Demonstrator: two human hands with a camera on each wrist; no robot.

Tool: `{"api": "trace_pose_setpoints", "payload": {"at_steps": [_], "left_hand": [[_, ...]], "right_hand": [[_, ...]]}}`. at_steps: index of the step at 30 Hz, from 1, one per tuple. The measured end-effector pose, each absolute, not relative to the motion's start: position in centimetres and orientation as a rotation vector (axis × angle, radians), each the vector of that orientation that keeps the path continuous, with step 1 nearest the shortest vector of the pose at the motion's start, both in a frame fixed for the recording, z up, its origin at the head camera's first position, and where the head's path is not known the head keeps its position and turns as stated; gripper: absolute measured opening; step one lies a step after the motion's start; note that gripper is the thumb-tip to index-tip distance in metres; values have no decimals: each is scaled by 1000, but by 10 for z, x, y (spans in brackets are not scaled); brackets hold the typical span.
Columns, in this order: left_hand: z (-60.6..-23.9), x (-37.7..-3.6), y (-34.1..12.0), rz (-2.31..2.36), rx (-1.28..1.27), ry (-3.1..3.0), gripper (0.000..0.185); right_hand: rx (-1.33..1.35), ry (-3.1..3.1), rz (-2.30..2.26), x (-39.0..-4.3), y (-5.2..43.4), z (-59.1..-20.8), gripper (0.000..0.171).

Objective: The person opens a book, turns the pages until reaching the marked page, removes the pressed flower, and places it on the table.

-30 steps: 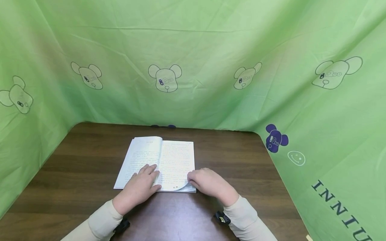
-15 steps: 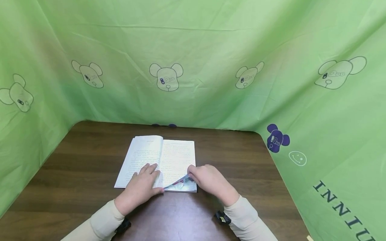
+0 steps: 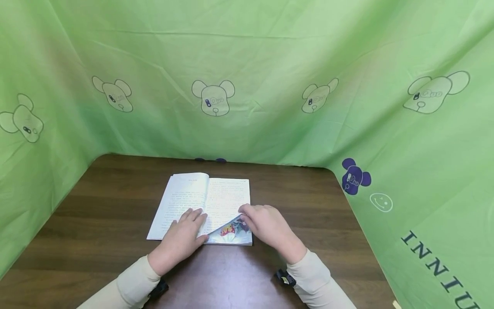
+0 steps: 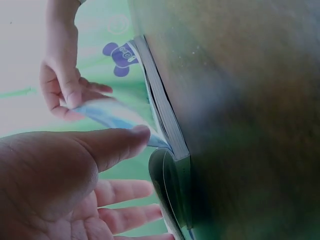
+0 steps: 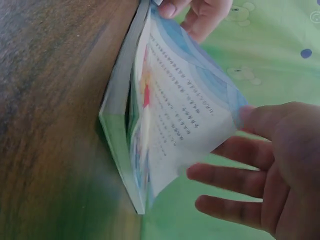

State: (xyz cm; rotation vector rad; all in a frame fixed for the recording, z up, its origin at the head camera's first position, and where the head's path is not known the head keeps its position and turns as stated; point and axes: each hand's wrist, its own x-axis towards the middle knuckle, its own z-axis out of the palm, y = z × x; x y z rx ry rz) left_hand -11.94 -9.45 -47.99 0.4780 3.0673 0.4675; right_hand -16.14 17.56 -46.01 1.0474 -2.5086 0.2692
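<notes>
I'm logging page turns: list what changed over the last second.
The right hand pinched the lower corner of the right page and lifted it up and leftward, uncovering a coloured picture beneath. The left hand stayed flat on the book, which did not move.

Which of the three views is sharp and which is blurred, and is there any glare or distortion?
Head view: evenly lit and sharp on the book and both hands, with the green cloth bowed by the wide lens. Left wrist view: the left hand is close and soft, the table dark and blurred, with a washed-out patch at upper left. Right wrist view: the lifted page is fairly sharp, its print readable as lines only.
</notes>
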Motion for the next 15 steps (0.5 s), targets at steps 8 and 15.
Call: {"api": "trace_pose_setpoints", "payload": {"at_steps": [8, 15], "left_hand": [[-481, -120, -94, 547, 477, 3152, 71], [-484, -124, -95, 686, 473, 3262, 102]], "right_hand": [[924, -2514, 348, -164, 177, -456, 28], [928, -2622, 365, -165, 179, -457, 26]]}}
